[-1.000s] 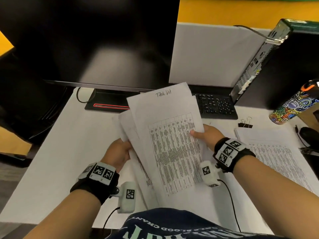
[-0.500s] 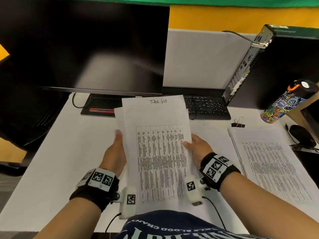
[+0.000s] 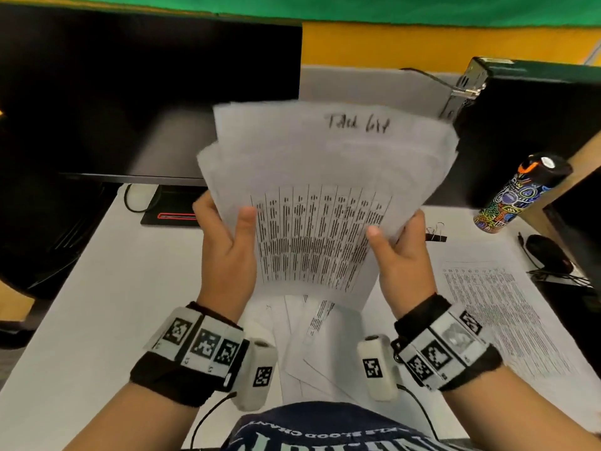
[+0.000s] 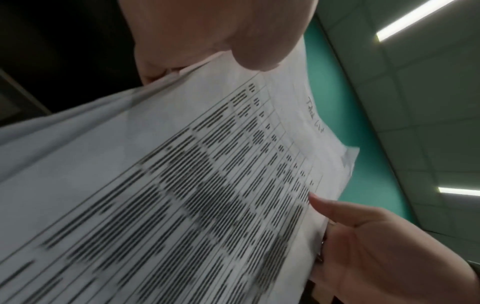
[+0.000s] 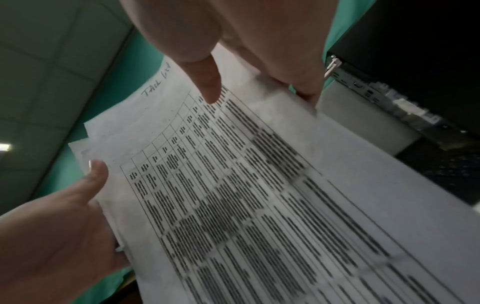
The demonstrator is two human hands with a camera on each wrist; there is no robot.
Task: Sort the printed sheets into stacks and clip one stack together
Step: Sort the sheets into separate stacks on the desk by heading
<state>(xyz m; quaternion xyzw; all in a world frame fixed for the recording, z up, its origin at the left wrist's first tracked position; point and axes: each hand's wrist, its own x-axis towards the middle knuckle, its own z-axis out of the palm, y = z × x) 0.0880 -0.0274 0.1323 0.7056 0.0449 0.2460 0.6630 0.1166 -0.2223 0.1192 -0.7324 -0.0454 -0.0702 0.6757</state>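
Both hands hold a bundle of printed sheets point(image 3: 322, 203) upright above the white desk point(image 3: 107, 297); its top page carries a table and a handwritten heading. My left hand point(image 3: 227, 242) grips the bundle's left edge, thumb on the front. On the other edge my right hand point(image 3: 395, 249) grips the same way. The wrist views show the same sheets point(image 4: 207, 185) point(image 5: 259, 185) with thumbs on the printed face. A second stack of printed sheets point(image 3: 500, 317) lies flat at the right. A black binder clip point(image 3: 435, 234) lies behind my right hand. More loose sheets point(image 3: 312, 340) lie under the bundle.
A dark monitor point(image 3: 130, 92) stands at the back left, its base point(image 3: 172, 216) on the desk. A black computer case point(image 3: 527, 125) and a patterned bottle point(image 3: 517, 193) stand at the right, a black mouse point(image 3: 546, 252) beside them.
Both hands have lifted the bundle off the desk and tipped it upright, closer to the head camera. The sheets, skewed a second ago, now sit more squarely together.
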